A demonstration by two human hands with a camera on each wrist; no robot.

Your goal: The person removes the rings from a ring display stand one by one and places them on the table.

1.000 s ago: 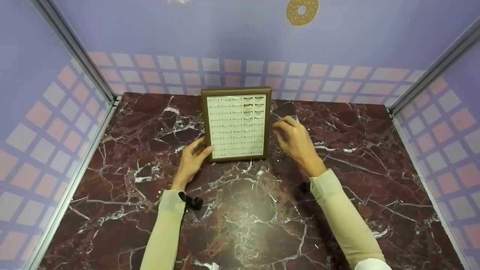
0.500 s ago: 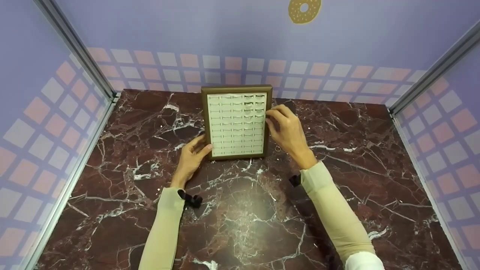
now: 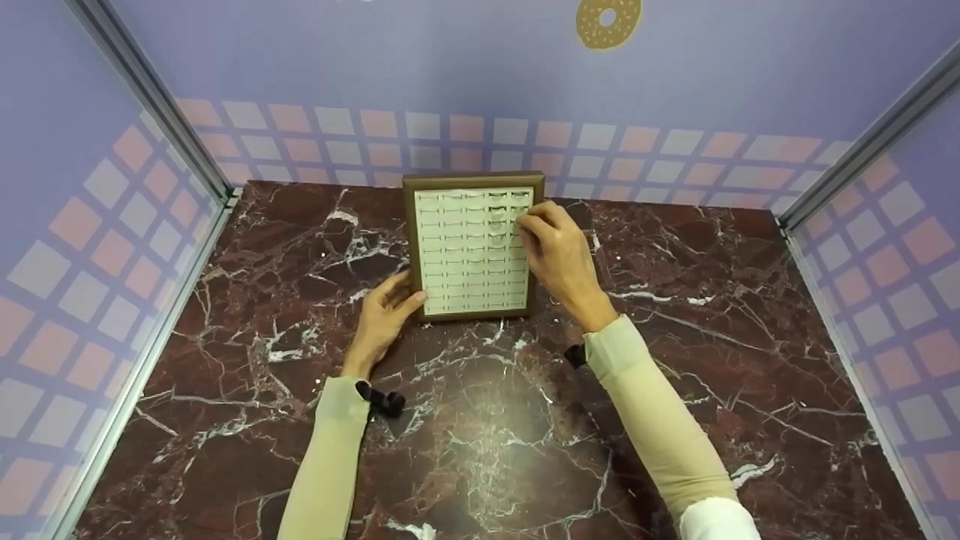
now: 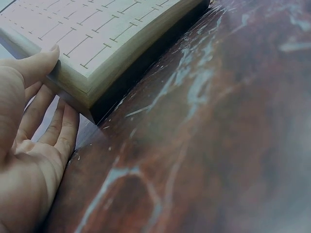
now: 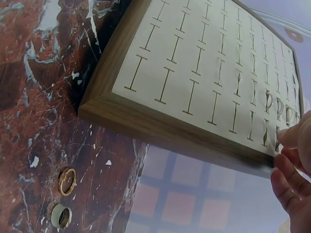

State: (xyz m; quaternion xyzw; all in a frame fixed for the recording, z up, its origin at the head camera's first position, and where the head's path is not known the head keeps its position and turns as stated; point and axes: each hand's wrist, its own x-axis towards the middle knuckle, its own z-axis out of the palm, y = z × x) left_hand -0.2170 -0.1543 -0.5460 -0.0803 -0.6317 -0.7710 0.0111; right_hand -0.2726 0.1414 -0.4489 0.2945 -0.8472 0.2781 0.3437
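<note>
A ring display board (image 3: 472,255) with a brown wooden frame and rows of slits in a pale pad stands tilted back. My left hand (image 3: 381,316) holds its lower left edge, thumb on the front and fingers behind. Several rings (image 5: 279,108) sit in slits near the top right, in the two right-hand columns. There, my right hand (image 3: 559,255) pinches at a right-column slit with curled fingers; a small ring appears to be between the fingertips, mostly hidden by them. In the right wrist view a gold ring (image 5: 67,181) and a wider silvery ring (image 5: 61,215) lie on the table.
The dark red marbled table (image 3: 480,450) extends to a lilac back wall (image 3: 300,60) with pink and white squares. Side panels with metal rails (image 3: 135,405) close in the left and right.
From beside the display's right edge, my right hand has moved left and slightly up onto the right-hand slits. The left hand keeps its hold on the frame.
</note>
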